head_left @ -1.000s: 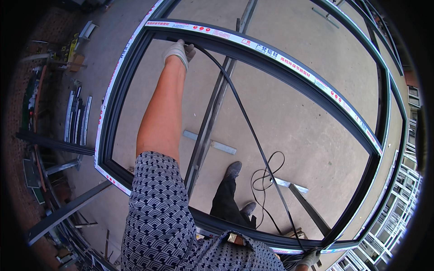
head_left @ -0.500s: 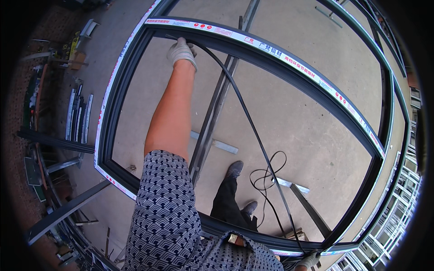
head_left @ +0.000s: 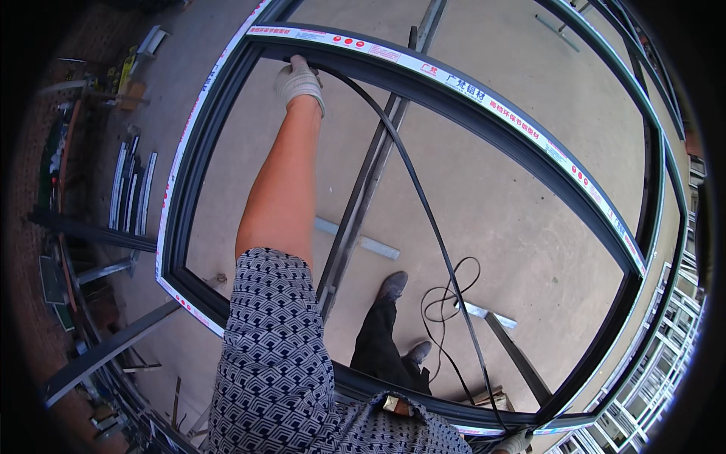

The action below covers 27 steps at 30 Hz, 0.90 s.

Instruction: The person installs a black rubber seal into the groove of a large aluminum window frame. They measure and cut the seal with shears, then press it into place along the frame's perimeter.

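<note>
My left hand (head_left: 299, 82), in a pale work glove, is stretched out to the far left corner of a dark window frame (head_left: 601, 333). Its fingers are closed on a black rubber strip (head_left: 414, 181) at the inner edge of the far bar. From there the strip sags across the opening toward me and passes over the near bar. At the lower edge my right hand (head_left: 516, 441), gloved too and partly cut off, is closed on the strip's near stretch; its fingertips barely show. A loose loop of strip (head_left: 429, 304) lies on the floor below.
Under the frame runs a metal support bar (head_left: 361, 193); another bar (head_left: 113, 352) juts out at left. My shoes (head_left: 392, 286) stand on the concrete below the opening. Bundled profiles (head_left: 132, 189) lie at far left, and several pale frames (head_left: 654, 363) are stacked at right.
My left hand has shifted slightly left and farther away along the far bar, its fingers now more upright. The strip still hangs across the opening; my right hand has dropped slightly toward the lower edge.
</note>
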### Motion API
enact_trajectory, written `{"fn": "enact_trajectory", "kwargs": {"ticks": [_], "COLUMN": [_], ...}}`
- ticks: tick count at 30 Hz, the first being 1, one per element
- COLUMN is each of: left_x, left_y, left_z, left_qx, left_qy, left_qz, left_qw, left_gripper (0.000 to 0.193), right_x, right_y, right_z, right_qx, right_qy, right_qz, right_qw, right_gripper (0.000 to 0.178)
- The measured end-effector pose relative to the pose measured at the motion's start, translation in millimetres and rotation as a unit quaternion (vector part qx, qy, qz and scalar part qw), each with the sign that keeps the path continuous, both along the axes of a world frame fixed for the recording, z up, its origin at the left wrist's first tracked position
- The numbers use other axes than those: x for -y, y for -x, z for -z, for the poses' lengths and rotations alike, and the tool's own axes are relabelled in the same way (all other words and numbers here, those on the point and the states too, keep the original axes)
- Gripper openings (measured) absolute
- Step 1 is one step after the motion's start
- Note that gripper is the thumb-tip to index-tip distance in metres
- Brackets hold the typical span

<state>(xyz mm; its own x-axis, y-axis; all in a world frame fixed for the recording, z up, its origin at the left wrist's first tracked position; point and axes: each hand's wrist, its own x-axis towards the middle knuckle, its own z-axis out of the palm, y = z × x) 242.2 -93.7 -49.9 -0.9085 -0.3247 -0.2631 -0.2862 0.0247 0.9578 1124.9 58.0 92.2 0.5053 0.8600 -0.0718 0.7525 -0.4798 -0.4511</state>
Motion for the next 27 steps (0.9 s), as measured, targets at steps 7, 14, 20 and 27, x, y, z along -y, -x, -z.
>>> {"fn": "enact_trajectory", "kwargs": {"ticks": [7, 14, 20, 27], "left_x": [-13, -6, -1, 0], "left_y": [4, 8, 18, 27], "left_z": [6, 0, 12, 7], "left_qx": [-0.002, -0.026, -0.019, 0.012], "left_qy": [0.028, -0.081, -0.117, -0.104], "left_qz": [-0.069, -0.084, -0.101, -0.110], "left_qw": [0.997, 0.993, 0.988, 0.988], "left_gripper": [0.045, 0.040, 0.040, 0.045], "right_x": [-4, -5, -7, -3], "right_y": [-20, -37, -39, -18], "right_z": [8, 15, 12, 10], "right_qx": [0.030, 0.005, 0.080, -0.007], "right_qy": [-0.015, -0.018, -0.001, -0.033], "right_qz": [0.012, 0.013, -0.036, 0.011], "right_qw": [0.999, 1.000, 0.996, 0.999], "right_gripper": [0.051, 0.046, 0.044, 0.043]}}
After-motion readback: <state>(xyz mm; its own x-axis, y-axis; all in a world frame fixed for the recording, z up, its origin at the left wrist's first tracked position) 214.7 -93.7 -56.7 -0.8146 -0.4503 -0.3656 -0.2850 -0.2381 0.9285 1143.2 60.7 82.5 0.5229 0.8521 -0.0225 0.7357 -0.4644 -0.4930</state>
